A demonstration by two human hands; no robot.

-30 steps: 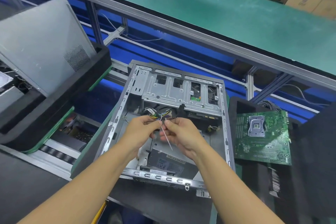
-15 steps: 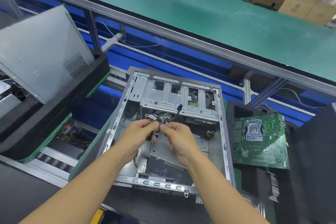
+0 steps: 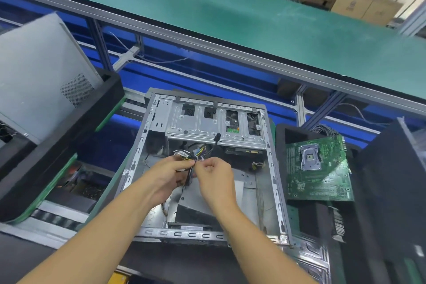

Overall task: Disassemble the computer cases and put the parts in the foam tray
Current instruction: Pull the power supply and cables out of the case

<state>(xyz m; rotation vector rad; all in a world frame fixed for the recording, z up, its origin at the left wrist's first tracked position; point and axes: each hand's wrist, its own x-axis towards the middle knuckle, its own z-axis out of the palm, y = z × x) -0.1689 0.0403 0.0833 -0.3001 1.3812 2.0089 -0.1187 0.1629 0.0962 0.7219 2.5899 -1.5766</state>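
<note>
Conveyor (image 3: 57,217), open computer case (image 3: 273,182), foam tray (image 3: 281,132)

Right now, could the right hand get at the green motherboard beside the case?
Probably yes, once it lets go: the right hand pinches the cable bundle, and the motherboard lies uncovered just past the right wall of the case.

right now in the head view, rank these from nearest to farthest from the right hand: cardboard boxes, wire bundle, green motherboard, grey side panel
1. wire bundle: pinched by the right hand, inside the case
2. green motherboard: to the hand's right, on the foam tray
3. grey side panel: far left, leaning
4. cardboard boxes: beyond the green bench, top right
</note>
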